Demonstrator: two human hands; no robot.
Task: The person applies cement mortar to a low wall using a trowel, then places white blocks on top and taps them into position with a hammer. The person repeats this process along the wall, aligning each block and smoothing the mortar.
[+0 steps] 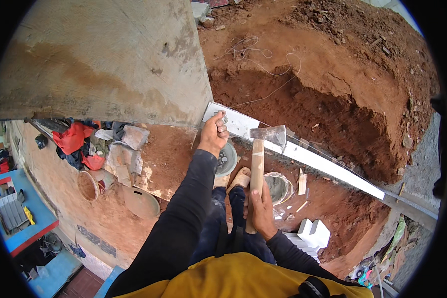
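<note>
My right hand (262,211) grips the pale wooden handle of a hatchet (257,169). Its worn grey metal head is raised over the edge of a row of white blocks (313,159). My left hand (214,134) is closed above the left end of this row, beside the corner of a grey plastered wall (109,59). A small grey bit shows by its fingertips, but what the fingers hold is too small to make out. Below that hand stands a grey bucket (228,161) with dark lumps inside. A second bucket (284,186) holds grey mortar.
Beyond the blocks lies a dug red-earth trench (333,124) with loose string (253,49). White blocks (313,234) are stacked near my right side. Left are a tipped bucket (88,185), a round basin (141,202), red plastic bags (73,139) and blue benches (30,198).
</note>
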